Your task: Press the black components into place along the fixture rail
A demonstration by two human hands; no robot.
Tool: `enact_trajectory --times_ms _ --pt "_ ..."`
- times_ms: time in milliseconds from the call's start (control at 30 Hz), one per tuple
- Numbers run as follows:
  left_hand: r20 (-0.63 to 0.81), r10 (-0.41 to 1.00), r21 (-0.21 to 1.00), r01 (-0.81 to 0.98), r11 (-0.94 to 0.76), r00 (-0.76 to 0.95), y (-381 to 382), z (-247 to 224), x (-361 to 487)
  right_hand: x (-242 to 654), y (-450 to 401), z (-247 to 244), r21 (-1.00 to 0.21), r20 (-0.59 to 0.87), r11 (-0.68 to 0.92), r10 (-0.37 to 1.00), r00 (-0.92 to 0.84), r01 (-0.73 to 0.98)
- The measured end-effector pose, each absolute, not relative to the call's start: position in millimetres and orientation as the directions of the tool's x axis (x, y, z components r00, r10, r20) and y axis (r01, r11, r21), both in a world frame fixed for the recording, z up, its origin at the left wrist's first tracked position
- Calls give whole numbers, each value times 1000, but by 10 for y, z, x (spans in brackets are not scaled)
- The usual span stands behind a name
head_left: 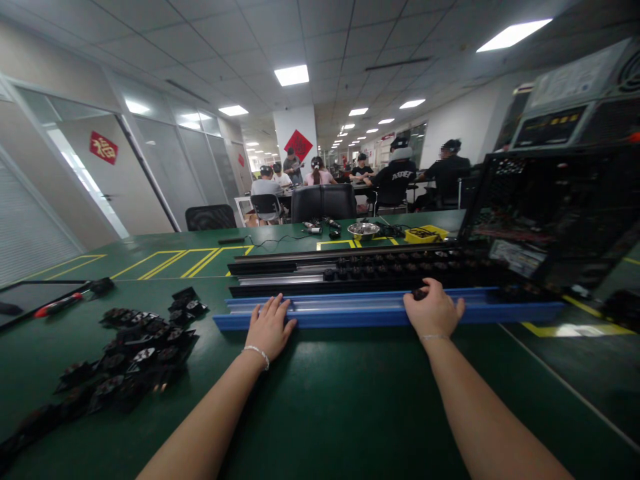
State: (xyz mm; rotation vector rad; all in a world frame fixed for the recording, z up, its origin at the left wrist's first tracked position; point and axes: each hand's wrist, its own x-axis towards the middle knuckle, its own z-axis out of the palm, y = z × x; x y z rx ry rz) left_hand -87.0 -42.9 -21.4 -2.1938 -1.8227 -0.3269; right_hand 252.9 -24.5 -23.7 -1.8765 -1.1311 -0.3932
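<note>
A long blue channel rail (350,319) lies lengthwise in front of me on the green table. On its left part rests my left hand (270,325), fingers stretched over the near wall and into the channel. My right hand (434,308) is closed over the rail's right part, its fingers curled around a small black part (420,293) mostly hidden by them. More black parts (515,293) sit in the rail's right end. Behind it run dark rails (280,268), with a row of black modules (385,264) set along them.
Loose black modules (145,347) lie heaped at left, near a red-handled screwdriver (57,305). A metal bowl (363,230) and a yellow tray (425,234) stand at the back. An open computer case (550,207) blocks the right. People (395,173) sit at far tables.
</note>
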Motion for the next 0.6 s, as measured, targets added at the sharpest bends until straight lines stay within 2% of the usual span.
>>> enact_trajectory --times_ms 600 --pt "318 932 -61 985 -161 172 -445 -179 -847 2469 -241 -239 -535 646 -137 570 508 834"
